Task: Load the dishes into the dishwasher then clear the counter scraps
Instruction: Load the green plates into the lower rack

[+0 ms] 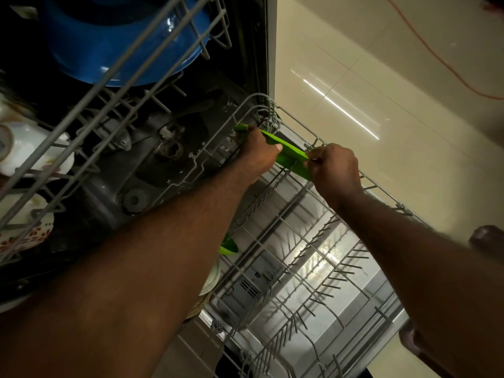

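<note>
Lower rack [402, 207] is drawn out over the open dishwasher door [351, 317]. At its far left corner, both hands grip one green dish [289, 152], seen edge-on and tilted among the rack wires. The left hand [259, 154] is curled round its far end, thumb on top. The right hand [335, 167] pinches its near end, beside the rack's far edge.

Surroundings: the upper rack [94, 105] crosses the top left and overhangs the tub, holding one blue bowl [122, 45] upside down. White dishes [27, 148] sit at the left edge, and one bowl with a red flower pattern [27, 233] is below them; their exact number cannot be told.

A second green piece [229, 246] and one white plate [212, 276] show partly beneath the left forearm, which hides the rest. One detergent compartment [251, 285] is set in the door. One orange cable [436, 55] lies across the tiled floor [354, 64].
</note>
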